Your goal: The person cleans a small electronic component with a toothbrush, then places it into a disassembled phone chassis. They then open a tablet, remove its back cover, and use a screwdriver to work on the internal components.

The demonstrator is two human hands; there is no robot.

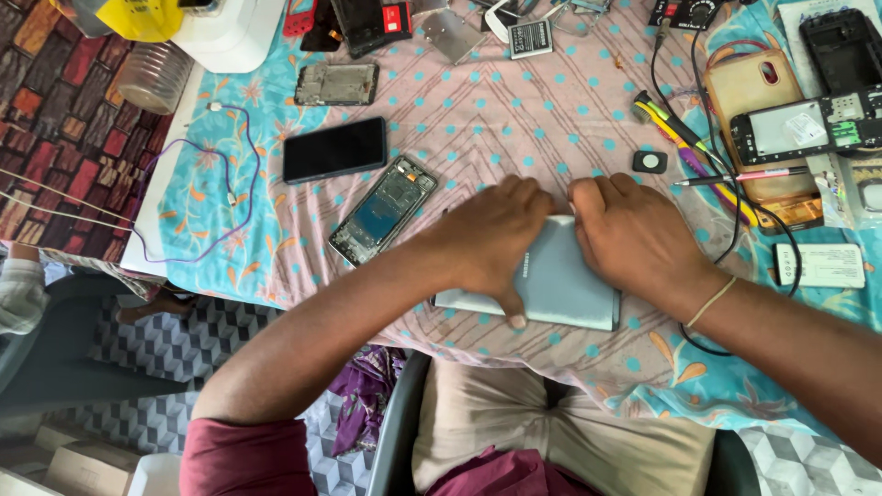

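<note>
A grey-blue phone lies back-up on the dotted cloth's near edge.

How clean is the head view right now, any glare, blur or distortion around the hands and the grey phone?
Head view: even, soft light, with only faint shadows under the left hand and right hand; both are sharp, without motion blur. The grey phone back shows a mild sheen, not blinding glare. The black phone is dark and matte. Wide-angle stretch bends the forearms and the table edge near the frame borders.
</note>
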